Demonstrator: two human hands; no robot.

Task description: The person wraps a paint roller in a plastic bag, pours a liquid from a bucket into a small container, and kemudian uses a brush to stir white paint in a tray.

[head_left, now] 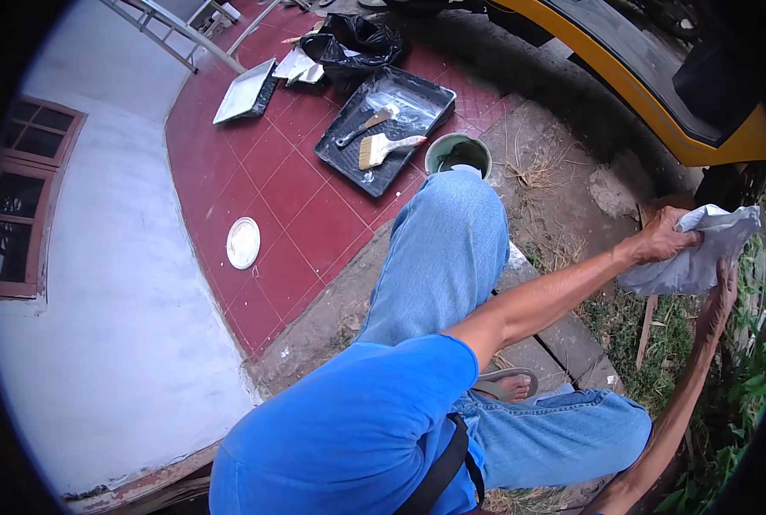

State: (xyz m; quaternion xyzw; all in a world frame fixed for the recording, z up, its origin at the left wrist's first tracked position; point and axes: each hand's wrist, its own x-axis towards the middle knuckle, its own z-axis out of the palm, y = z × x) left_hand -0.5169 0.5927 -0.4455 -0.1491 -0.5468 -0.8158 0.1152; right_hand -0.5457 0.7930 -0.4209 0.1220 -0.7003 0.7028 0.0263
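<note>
Off to my right, both arms reach out over grass and plants with a crumpled grey-white sheet (670, 273). Whether it is cloth or thin plastic I cannot tell. My left hand (663, 237) is closed on its upper left part, fingers bent into the folds. On the lower right side, my right hand (720, 300) grips the edge, its fingers partly hidden by the material. The sheet hangs in loose folds between the two hands, above the ground.
A black paint tray (348, 159) with two brushes (390, 149) lies on red tiles, beside a pale green bucket (458, 156). Around it are a white-coated tray (244, 93), a black plastic bag (357, 47), a round white lid (244, 243) and a ladder (172, 30). A yellow-edged vehicle (636, 81) stands close ahead.
</note>
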